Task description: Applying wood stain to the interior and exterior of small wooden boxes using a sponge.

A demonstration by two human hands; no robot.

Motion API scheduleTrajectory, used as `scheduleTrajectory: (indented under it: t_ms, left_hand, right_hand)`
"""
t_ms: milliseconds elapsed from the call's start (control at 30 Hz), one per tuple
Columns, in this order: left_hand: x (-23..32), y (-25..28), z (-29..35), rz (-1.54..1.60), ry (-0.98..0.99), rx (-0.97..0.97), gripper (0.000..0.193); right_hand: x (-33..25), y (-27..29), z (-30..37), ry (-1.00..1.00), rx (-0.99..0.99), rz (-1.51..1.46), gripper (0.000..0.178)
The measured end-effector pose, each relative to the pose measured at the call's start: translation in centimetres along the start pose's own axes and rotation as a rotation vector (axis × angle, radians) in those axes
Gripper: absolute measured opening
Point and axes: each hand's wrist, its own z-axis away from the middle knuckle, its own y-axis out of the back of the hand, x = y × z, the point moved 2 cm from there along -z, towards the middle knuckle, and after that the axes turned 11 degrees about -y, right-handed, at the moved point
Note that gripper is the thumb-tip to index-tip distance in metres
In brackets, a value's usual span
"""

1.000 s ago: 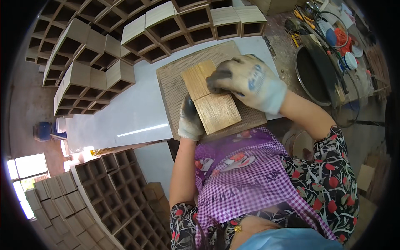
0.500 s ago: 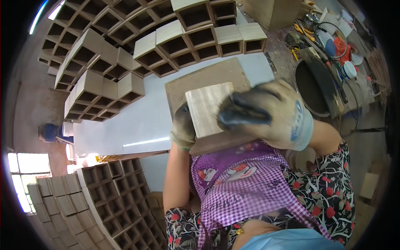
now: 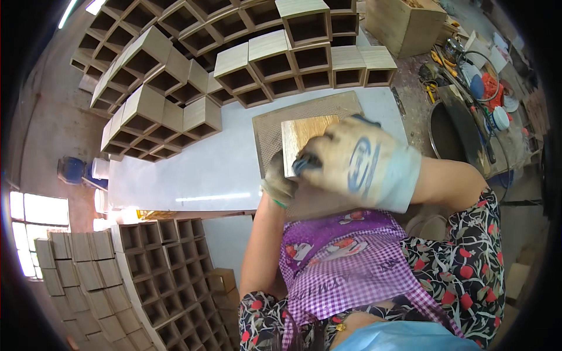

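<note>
A small wooden box, with a pale edge and a yellower grained face, is held over a ribbed tan mat in front of me. My left hand, in a cream glove with dark coating, grips the box's left side, its fingers partly hidden. My right hand, in a matching glove, lies across the face of the box with fingers bent together. Its dark fingertips press on the wood near the lower edge. Whether something small is pinched there I cannot make out.
Stacked open wooden boxes line the far side of the white tabletop. A dark round basin and cluttered tools stand to the right, below a larger wooden bin. More box stacks rise at the lower left.
The box now shows a yellower face where a pale one showed before. My right hand has moved from the box's right side across its face, its fingers curling down.
</note>
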Motion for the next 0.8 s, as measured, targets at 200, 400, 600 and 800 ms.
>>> scheduleTrajectory:
  t_ms: [200, 400, 600, 800]
  left_hand:
    - [3.0, -4.6, 0.1, -0.473, 0.179, 0.287, 0.04]
    - [0.5, 2.1, 0.4, -0.304, -0.116, -0.224, 0.045]
    - [2.1, 1.5, 1.4, -0.802, -0.093, 0.169, 0.034]
    - [3.7, -0.9, 3.6, -2.1, -0.971, -0.352, 0.046]
  right_hand:
    - [3.5, -1.9, -7.1, -0.159, 0.174, 0.042, 0.02]
    - [-4.4, -1.3, -2.9, 0.269, -0.011, 0.01, 0.025]
    - [-6.0, -1.7, 3.5, 0.281, 0.103, -0.156, 0.026]
    - [5.7, -1.3, 2.0, -0.229, 0.577, -0.387, 0.03]
